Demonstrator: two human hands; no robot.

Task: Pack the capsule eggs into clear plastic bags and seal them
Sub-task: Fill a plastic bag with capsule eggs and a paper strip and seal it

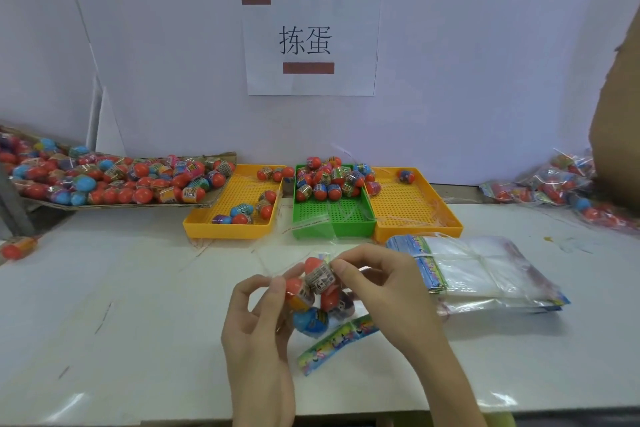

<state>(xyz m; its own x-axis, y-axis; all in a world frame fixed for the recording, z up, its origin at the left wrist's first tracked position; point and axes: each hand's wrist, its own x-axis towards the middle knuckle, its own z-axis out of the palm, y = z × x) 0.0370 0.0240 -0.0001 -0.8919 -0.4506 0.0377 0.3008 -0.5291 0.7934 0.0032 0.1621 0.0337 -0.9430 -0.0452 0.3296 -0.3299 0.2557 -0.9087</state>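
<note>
In hand: your left hand [258, 314] and right hand [377, 282] each pinch the top of one bag [317, 302], held just above the counter [121, 305].
Contents: several eggs [320, 276] already sit inside; its printed header strip [337, 343] hangs loose, so you have not sealed it, by the look.
Done: sealed packs [554, 184] pile at far right.
Left: many loose eggs on the cardboard [221, 196], in the green tray [332, 218] and yellow trays [221, 218].
Supply: empty bags [478, 270] stacked beside your right hand.
</note>
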